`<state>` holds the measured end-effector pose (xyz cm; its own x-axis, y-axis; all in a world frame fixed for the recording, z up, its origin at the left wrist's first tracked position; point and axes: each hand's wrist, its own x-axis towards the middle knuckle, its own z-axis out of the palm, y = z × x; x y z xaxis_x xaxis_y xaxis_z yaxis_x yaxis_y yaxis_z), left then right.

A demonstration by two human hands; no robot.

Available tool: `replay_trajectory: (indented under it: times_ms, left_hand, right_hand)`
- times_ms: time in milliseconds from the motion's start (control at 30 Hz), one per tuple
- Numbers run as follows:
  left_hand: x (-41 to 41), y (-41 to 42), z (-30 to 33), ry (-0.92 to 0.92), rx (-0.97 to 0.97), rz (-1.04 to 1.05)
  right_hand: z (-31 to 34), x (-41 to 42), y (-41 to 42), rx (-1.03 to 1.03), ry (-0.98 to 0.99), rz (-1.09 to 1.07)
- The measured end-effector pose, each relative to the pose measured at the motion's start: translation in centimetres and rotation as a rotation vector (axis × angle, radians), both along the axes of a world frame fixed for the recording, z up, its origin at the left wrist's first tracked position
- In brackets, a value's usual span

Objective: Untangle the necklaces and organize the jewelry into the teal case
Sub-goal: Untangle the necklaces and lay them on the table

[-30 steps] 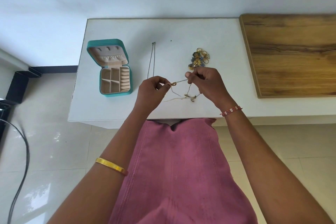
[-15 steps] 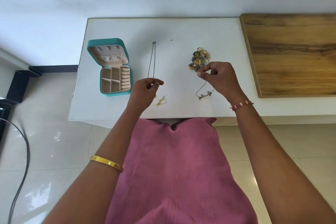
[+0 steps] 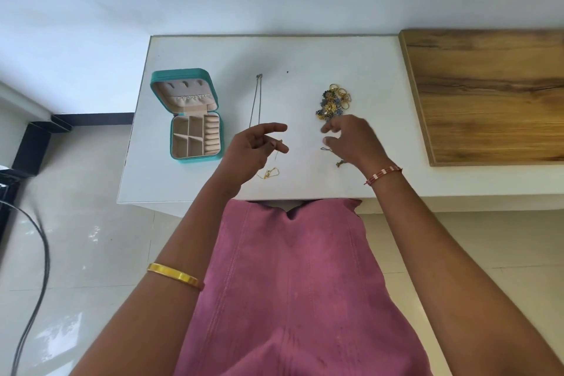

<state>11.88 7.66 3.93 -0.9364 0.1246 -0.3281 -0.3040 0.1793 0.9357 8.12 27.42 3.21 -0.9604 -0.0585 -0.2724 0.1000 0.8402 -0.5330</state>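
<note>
Here, mid-task, viewed from the head camera. Teal case [image 3: 187, 114] open on the left part of the white table [image 3: 351, 55], lid tipped back, every compartment visibly bare; nothing stored yet. Just right of the case, one thin silver necklace [image 3: 255, 101] laid out straight, seemingly free of knots. Near the front edge, a gold necklace [image 3: 270, 172] in a loose loop, with a strand rising to the left hand [image 3: 254, 145]; fingers spread and slack, though whether the chain remains pinched cannot be told. Further right, a darker chain [image 3: 331, 152] partly hidden under the right hand [image 3: 354, 140], fingers extended and blurred, apparently released, tips just beside a heap of rings and flowered pieces [image 3: 332, 102]. The two near chains well apart, so untangling probably done or close to it. Remaining, by judgement: checking each chain for knots, sorting the heap, then placing necklaces, rings and other pieces into the case compartments. Wooden board [image 3: 488, 94] at the right, bearing nothing.
</note>
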Motion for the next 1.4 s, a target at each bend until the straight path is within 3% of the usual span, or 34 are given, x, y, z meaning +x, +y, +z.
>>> replay_trajectory:
  times_ms: [100, 167, 500, 700, 800, 900, 1033, 1167, 1267, 1400]
  left_hand:
    - [0.2, -0.1, 0.8, 0.014, 0.086, -0.038]
    - [0.3, -0.2, 1.3, 0.027, 0.112, -0.042]
    - [1.6, -1.2, 4.9, 0.062, 0.176, -0.078]
    - [2.7, -2.7, 6.1, 0.013, 0.135, -0.13]
    - [3.3, -3.7, 6.0, -0.037, 0.052, -0.183]
    - [3.8, -4.0, 5.7, -0.09, 0.071, -0.168]
    - [4.4, -3.6, 6.1, -0.076, 0.238, -0.077]
    - [4.7, -3.7, 6.4, -0.102, 0.632, 0.221]
    - [5.0, -4.4, 6.3, -0.154, 0.883, 0.313]
    - [5.4, -4.9, 5.7, -0.165, 0.979, 0.32]
  right_hand:
    - [2.1, 1.2, -1.9, -0.42, -0.177, 0.095]
    - [3.2, 2.0, -3.0, -0.585, -0.235, 0.123]
    - [7.2, 3.6, -3.9, -0.63, -0.116, 0.118]
    - [9.8, 4.3, -3.0, -0.955, -0.027, -0.142]
    - [10.1, 4.1, -1.7, -1.238, -0.035, -0.335]
    - [9.6, 4.3, -0.8, -1.394, -0.08, -0.485]
    - [8.9, 5.0, -0.7, -1.519, -0.137, -0.565]
    - [9.0, 5.6, -0.2, -1.556, -0.079, -0.597]
    - [8.9, 6.0, 0.2, -1.542, -0.041, -0.57]
    - [8.6, 6.6, 0.0, -1.525, -0.039, -0.562]
